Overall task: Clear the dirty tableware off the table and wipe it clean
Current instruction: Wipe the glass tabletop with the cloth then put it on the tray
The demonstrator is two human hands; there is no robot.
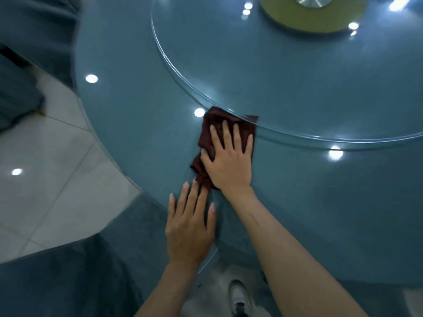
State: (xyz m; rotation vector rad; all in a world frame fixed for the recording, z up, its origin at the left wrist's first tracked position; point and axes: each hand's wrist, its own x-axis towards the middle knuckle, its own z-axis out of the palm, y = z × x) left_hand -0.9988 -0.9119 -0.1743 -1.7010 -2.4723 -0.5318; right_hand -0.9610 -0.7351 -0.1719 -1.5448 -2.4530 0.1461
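A round table (137, 115) with a blue cloth under a glass top fills the view. My right hand (229, 156) lies flat, fingers spread, pressing a dark red cloth (207, 133) onto the glass. The cloth's far edge reaches under the rim of the glass turntable (286, 76). My left hand (190, 227) rests flat near the table's front edge, fingers apart, its fingertips touching the cloth's near corner. No tableware is in view.
A yellow-green disc with a metal hub (311, 14) sits at the turntable's centre, far right. Blue-covered chairs (20, 97) stand at the left. Pale floor tiles (50, 170) show left of the table. A shoe (239, 298) is visible below the table edge.
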